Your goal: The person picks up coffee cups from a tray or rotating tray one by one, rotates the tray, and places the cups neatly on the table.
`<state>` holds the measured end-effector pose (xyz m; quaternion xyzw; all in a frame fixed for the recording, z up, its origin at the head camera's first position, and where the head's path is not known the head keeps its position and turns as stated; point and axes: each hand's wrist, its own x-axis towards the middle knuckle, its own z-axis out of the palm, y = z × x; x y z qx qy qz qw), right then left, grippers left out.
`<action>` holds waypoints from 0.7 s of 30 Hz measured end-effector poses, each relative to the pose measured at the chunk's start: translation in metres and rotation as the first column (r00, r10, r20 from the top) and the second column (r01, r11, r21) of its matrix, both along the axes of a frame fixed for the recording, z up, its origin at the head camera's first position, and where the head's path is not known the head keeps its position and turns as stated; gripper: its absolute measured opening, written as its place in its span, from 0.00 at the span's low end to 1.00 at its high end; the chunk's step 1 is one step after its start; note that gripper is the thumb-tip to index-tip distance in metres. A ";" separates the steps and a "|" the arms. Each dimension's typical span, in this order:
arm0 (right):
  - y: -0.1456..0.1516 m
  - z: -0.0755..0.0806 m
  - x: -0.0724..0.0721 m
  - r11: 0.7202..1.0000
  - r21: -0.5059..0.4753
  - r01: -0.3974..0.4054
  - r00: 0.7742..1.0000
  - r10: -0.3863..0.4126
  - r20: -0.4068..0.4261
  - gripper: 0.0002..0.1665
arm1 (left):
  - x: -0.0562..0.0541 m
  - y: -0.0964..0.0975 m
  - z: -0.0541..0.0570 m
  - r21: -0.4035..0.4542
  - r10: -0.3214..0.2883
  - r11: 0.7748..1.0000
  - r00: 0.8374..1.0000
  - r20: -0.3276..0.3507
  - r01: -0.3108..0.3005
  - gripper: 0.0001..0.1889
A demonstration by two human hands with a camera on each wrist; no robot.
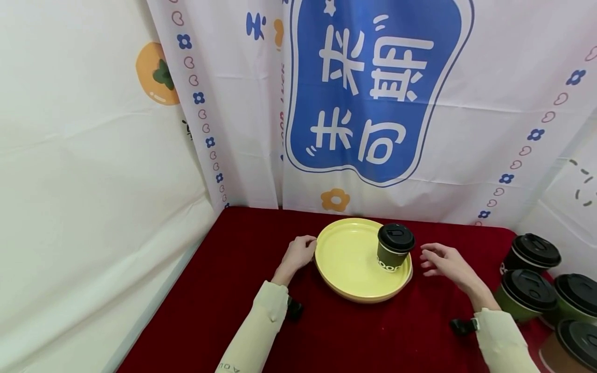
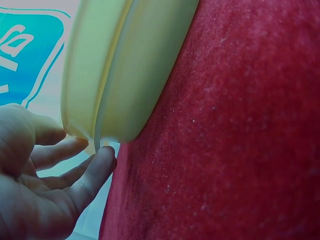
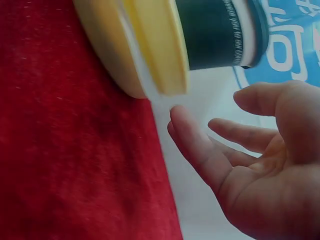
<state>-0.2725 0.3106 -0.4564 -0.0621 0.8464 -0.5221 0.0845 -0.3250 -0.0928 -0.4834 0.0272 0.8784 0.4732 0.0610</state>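
A round yellow tray (image 1: 351, 259) with a raised rim sits on the dark red cloth. On its right side stands a dark green paper cup (image 1: 391, 256) with a black lid, upright. My left hand (image 1: 299, 254) holds the tray's left edge; in the left wrist view, the thumb and fingertips (image 2: 106, 154) are at the rim. To the right of the tray, my right hand (image 1: 445, 263) hangs apart from both tray and cup. Its fingers (image 3: 192, 140) are loosely bent with nothing between them, as the right wrist view shows.
Several lidded paper cups stand together at the right, among them a black one (image 1: 529, 252), a green one (image 1: 524, 295) and a brown one (image 1: 571, 344). A white printed curtain (image 1: 242, 129) hangs behind the red-covered table (image 1: 252, 233). White cloth (image 1: 93, 181) borders the left side.
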 end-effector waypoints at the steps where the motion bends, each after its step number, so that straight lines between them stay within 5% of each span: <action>1: -0.001 -0.002 -0.001 1.000 0.000 -0.005 1.000 0.005 0.011 0.34 | 0.000 0.000 0.000 0.000 -0.001 1.000 1.000 0.001 0.001 0.19; 11: -0.014 -0.021 -0.008 0.995 -0.079 -0.058 0.997 0.062 0.055 0.31 | 0.002 -0.001 0.002 0.002 -0.008 1.000 1.000 -0.007 0.008 0.19; 21: -0.024 -0.024 -0.011 0.994 -0.096 -0.054 0.997 0.059 0.055 0.32 | 0.003 -0.003 0.002 0.004 -0.015 1.000 1.000 -0.009 0.015 0.19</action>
